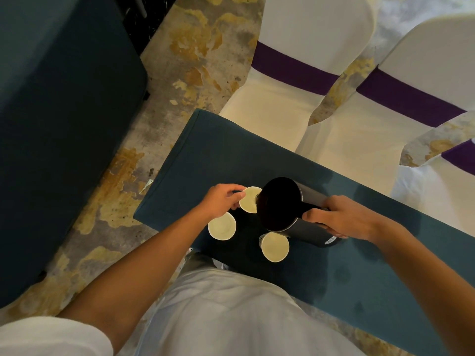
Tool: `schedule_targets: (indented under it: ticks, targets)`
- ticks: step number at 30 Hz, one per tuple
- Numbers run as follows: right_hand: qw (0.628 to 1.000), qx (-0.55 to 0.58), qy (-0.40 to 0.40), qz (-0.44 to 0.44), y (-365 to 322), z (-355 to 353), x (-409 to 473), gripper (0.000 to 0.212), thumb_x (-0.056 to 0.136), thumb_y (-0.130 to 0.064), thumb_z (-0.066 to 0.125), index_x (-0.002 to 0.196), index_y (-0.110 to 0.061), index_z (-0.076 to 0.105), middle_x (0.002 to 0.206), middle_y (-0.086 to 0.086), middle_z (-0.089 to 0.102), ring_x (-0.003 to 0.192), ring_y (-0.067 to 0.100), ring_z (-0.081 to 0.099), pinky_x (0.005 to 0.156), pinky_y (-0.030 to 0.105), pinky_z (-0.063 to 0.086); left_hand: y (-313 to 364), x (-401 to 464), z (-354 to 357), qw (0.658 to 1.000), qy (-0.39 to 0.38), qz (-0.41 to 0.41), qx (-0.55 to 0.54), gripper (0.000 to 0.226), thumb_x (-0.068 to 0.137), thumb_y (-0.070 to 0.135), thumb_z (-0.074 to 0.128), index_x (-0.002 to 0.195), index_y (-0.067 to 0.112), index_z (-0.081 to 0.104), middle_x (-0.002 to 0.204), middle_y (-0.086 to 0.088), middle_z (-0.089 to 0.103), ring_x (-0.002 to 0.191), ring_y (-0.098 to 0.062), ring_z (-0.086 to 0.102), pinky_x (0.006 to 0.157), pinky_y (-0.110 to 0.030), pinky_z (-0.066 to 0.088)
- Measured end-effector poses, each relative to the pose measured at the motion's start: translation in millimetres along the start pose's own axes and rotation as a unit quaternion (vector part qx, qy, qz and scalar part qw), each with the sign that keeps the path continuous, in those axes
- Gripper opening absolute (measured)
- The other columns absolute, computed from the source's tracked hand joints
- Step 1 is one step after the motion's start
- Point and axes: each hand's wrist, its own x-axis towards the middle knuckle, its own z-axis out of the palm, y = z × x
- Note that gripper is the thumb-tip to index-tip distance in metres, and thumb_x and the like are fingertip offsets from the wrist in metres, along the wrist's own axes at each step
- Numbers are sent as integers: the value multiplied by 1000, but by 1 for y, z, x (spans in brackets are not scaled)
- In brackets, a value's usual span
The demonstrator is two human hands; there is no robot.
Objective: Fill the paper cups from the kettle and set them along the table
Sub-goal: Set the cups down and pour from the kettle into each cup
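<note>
Three paper cups stand close together near the left end of the teal-covered table (372,265). My left hand (222,201) pinches the rim of the far cup (249,200). My right hand (341,218) grips the handle of a black kettle (288,204), which is tilted left with its open mouth against that far cup. I cannot see any liquid. The second cup (221,226) sits just below my left hand. The third cup (275,246) stands under the kettle's near side.
Two white-covered chairs with purple bands, one (290,73) and another (401,98), stand along the table's far side. A second dark teal table (59,98) fills the left. Patterned floor (185,60) lies between the tables.
</note>
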Motion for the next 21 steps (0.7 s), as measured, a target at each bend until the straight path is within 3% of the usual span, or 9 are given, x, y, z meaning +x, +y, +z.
schedule_targets:
  ticks: [4,11,16,21]
  targets:
    - [999,49,2,-15,8,1,-8,58,95,-38,63,40,-26,52,42,-5,47,38,11,42,53,25,40,1,-1,-1,1000,1,4,6,31,101,31,58,130,25,67,89,2,75,76,-9,69,74,-23,55]
    - [994,98,22,-43,22,3,-17,48,98,-28,61,56,-9,54,46,4,48,40,14,43,53,28,40,6,-4,0,1000,11,-7,-6,29,102,28,57,127,22,69,87,-2,75,72,-10,67,70,-23,55]
    - [988,137,36,-56,31,2,-23,45,98,-25,61,56,-11,55,48,6,49,42,16,44,52,30,39,11,-9,0,1000,27,-6,-7,27,102,25,57,125,19,70,94,-8,76,78,-14,69,74,-25,58]
    - [977,194,59,-70,42,0,-34,49,97,-29,64,51,-16,53,47,7,46,39,16,40,48,25,36,14,-13,-3,997,77,-10,4,28,100,27,59,126,20,67,90,1,75,81,-10,71,71,-21,56]
